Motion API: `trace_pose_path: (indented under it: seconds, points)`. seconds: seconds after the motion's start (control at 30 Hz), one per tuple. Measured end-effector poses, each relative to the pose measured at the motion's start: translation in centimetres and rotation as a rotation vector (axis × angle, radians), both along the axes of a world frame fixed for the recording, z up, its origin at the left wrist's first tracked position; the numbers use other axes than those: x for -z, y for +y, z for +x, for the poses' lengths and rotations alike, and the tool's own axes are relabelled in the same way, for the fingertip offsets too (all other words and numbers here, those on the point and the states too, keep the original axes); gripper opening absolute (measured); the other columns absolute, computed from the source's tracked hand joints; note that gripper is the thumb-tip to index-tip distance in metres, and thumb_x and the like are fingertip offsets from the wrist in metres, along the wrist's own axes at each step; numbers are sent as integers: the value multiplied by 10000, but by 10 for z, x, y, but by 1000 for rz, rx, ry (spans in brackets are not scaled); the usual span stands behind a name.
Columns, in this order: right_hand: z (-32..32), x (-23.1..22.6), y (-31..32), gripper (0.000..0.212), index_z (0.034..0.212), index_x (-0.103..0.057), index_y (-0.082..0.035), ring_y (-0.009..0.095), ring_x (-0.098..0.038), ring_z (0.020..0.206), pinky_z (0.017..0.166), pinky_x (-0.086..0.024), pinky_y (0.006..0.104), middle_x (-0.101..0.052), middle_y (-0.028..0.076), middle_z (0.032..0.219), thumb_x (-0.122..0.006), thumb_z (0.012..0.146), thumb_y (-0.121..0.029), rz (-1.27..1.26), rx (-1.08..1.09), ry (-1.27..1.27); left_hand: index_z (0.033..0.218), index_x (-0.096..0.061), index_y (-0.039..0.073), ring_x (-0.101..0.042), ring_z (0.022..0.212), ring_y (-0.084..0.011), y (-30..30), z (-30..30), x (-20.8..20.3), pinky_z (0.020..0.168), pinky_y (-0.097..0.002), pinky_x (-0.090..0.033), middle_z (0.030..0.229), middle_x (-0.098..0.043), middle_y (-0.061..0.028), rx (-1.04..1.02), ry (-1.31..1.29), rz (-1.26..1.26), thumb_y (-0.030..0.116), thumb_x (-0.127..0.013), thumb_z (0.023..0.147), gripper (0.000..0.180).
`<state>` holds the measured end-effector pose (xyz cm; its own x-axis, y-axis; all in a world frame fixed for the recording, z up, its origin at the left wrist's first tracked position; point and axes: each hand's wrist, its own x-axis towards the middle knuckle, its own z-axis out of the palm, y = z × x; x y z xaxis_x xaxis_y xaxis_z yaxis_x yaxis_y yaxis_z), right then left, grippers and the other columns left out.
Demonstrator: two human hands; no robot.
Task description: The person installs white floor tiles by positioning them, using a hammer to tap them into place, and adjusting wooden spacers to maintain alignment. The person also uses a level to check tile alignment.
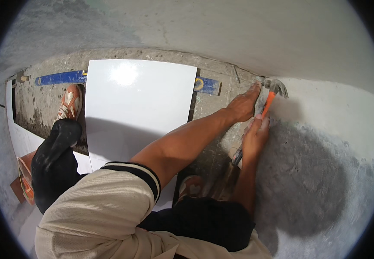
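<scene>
A claw hammer [270, 100] with an orange neck and grey metal head is gripped in my right hand [255, 137], low against the right-hand wall. Its head is up near the corner where the two walls meet. Just left of the head, my left hand [244, 105] reaches into that corner with its fingers drawn together. Whatever lies between those fingertips is too small to make out. A thin string line [221, 72] seems to run along the floor toward the corner.
A large glossy white tile [139, 93] lies left of my arms, across a blue spirit level [62, 77] whose other end shows beyond it. An orange bucket [25, 172] stands at far left. My shoe [70, 101] rests beside the tile. Walls rise ahead and right.
</scene>
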<state>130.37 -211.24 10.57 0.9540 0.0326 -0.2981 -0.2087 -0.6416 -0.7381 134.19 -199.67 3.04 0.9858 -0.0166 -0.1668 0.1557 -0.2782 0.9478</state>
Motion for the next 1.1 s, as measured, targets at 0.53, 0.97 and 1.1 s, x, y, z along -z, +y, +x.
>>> trace_pose_path:
  seconds: [0.53, 0.97, 1.1]
  points:
    - [-74, -30, 3, 316, 1324, -531, 18, 76, -474, 538, 471, -401, 246, -517, 33, 793, -450, 1120, -210, 468, 139, -25, 1678, -169, 24, -467, 1453, -455, 11, -9, -7, 1232, -444, -373, 1615, -413, -314, -222, 62, -131, -17, -502, 937, 813]
    - [-85, 29, -7, 539, 1507, -405, 17, 507, -541, 1333, 1082, -454, 511, -521, 351, 1443, -600, 1005, -21, -115, -305, -162, 1338, -637, -61, -715, 1142, -151, 65, -62, -32, 1019, -277, -548, 1234, -770, -138, -565, 111, -779, 88, -743, 986, 396]
    - [-83, 27, -5, 517, 1475, -422, 37, 521, -612, 1189, 1001, -506, 533, -586, 333, 1338, -624, 1006, -41, -322, -378, -130, 1299, -641, -84, -732, 1120, -185, 77, -63, -38, 1003, -274, -580, 1206, -764, -177, -540, 202, -823, 34, -728, 984, 348]
